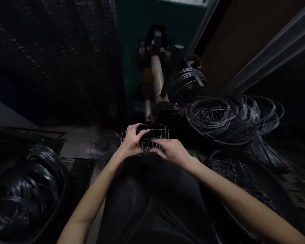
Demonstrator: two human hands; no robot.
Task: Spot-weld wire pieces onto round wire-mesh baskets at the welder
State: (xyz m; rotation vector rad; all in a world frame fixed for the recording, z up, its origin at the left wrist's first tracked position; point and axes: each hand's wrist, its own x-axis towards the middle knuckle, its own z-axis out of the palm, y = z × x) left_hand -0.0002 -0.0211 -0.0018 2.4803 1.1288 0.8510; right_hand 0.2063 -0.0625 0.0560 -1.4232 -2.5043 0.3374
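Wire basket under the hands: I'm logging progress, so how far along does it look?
Done: the round dark wire-mesh basket already has its ring and upright bars formed. In hand: the left hand grips its near-left side, and the right hand touches its lower front edge. Left: large loose coils of dark wire lie unused at the right, and more black coils at the left.

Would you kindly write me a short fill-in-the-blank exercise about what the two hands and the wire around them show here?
1. Both hands hold a small round wire ____ at the picture's middle.
2. The left hand has its fingers curled over the thing's ____ rim.
3. The large loose wire coils lie to the person's ____.
4. The right hand rests against the cage's ____ side.

Missing words: cage; top; right; near
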